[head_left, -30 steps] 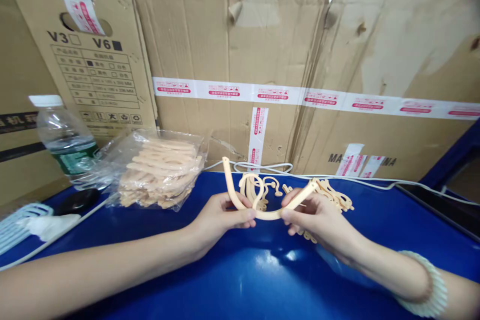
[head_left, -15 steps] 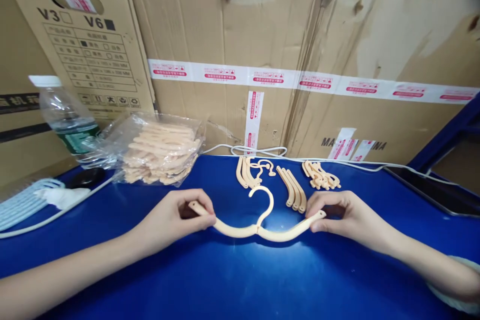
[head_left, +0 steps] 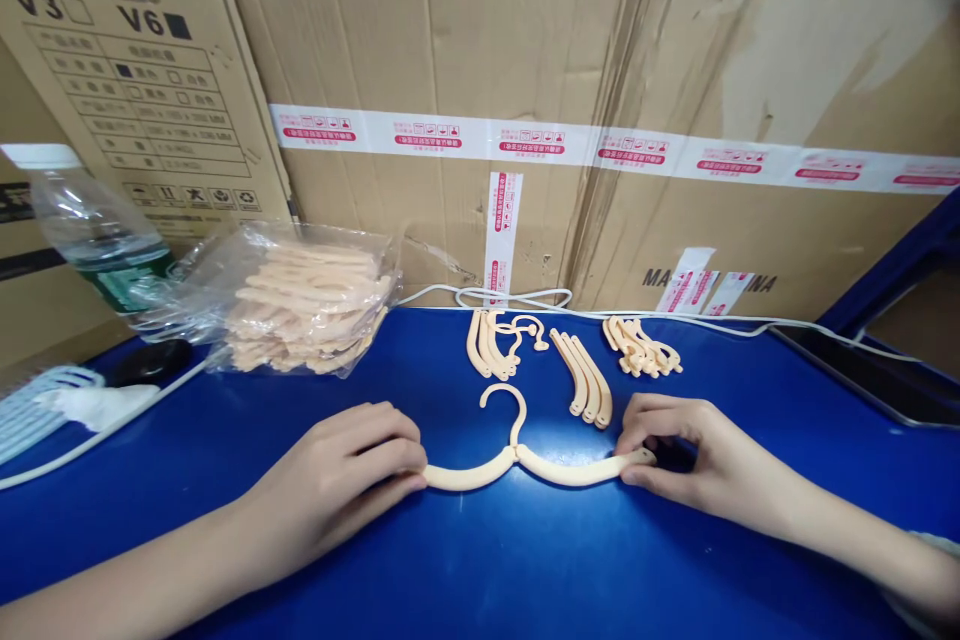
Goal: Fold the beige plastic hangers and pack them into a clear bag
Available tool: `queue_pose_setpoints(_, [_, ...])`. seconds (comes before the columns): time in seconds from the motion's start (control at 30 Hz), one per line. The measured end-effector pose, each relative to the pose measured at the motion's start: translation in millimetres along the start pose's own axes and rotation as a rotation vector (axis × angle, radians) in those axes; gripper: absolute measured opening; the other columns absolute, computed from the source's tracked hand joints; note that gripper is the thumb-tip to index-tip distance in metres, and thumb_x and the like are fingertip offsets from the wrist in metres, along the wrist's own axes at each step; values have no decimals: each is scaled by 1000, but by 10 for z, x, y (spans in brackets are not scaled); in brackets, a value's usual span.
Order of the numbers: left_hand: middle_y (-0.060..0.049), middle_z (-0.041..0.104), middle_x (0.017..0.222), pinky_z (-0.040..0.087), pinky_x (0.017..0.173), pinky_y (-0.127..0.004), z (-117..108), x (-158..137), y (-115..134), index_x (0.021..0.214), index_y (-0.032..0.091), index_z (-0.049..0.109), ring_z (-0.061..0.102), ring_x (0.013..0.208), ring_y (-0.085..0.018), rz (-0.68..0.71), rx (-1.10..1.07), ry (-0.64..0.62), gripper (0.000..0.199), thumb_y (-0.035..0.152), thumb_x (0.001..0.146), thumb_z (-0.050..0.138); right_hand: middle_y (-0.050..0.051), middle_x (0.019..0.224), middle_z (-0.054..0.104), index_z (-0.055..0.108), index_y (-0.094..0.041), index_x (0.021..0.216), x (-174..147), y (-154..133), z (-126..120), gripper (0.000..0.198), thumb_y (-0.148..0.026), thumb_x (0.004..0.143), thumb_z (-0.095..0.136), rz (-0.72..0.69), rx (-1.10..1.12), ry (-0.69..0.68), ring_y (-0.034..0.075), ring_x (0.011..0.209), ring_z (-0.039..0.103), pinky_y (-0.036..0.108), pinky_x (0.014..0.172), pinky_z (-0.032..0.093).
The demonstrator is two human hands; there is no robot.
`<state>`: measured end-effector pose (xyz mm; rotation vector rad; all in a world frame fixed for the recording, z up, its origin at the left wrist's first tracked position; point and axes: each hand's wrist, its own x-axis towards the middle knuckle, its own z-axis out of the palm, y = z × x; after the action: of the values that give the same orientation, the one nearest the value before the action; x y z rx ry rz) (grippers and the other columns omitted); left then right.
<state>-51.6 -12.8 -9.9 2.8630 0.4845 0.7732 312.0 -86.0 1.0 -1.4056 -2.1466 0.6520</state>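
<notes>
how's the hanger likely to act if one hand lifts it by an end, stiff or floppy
Each curved arm of the hanger looks stiff, keeping a smooth bend. The whole might fold or swivel at the seam where they meet. It's probably light, given such slim pieces.

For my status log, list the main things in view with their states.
Hanger: unfolded, hook attached
Left grip: closed on hanger
Right grip: closed on hanger
Three curved arms: loose, side by side
Loose hooks: heaped together
Plastic bag: filled with pieces; opening unclear
Bottle: capped, partly full
V6 checkbox: filled in
</notes>
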Motion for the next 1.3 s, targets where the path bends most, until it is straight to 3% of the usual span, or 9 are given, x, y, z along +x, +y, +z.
queue_pose_setpoints(0.27, [-8, 66, 94, 49, 68, -25, -22, -53, -20, 104, 18, 59, 60, 77, -16, 34, 47, 4, 23, 4, 96, 42, 1, 75, 64, 62, -22, 78, 5, 26, -37, 8, -22, 86, 62, 76, -75, -29, 14, 64, 58, 25, 57, 46])
queue_pose_setpoints(0.47, [-8, 68, 101, 53, 83, -25, 18, -119, -84, 110, 17, 61, 64, 92, -18, 19, 53, 29, 24, 6, 96, 46, 4, 75, 62, 61, -22, 74, 20, 46, -62, 14, -26, 88, 62, 93, -46, -23, 16, 65, 56, 27, 58, 46])
queue_pose_setpoints(0.6, [-8, 69, 101, 54, 83, -24, 26, -135, -97, 107, 18, 64, 65, 92, -18, -1, 53, 26, 22, 8, 95, 48, 4, 76, 60, 60, -21, 73, 17, 57, -72, 16, -26, 88, 61, 106, -27, -57, 16, 66, 56, 28, 59, 46])
queue_pose_setpoints(0.97, [-8, 69, 96, 55, 75, -26, -19, -43, -5, 104, 17, 63, 65, 84, -18, 66, 107, 75, 24, 3, 91, 49, 1, 75, 58, 61, -19, 75, 29, 52, -76, 8, -21, 82, 64, 38, 4, -20, 13, 63, 50, 24, 56, 40])
queue_pose_setpoints(1.2, [-10, 65, 98, 54, 76, -24, -79, 50, 87, 102, 17, 61, 65, 88, -17, 20, 23, -30, 28, -1, 89, 45, -1, 71, 55, 59, -19, 77, -32, 59, -49, 6, -19, 81, 63, 7, 34, 24, 12, 60, 48, 23, 54, 37])
queue_pose_setpoints(1.3, [-9, 67, 96, 54, 77, -27, -92, 58, 161, 99, 19, 62, 65, 87, -18, -15, 11, -3, 27, 1, 87, 45, -1, 73, 56, 59, -19, 77, -74, 80, -32, 6, -18, 82, 61, -14, 36, 42, 12, 62, 49, 23, 55, 38])
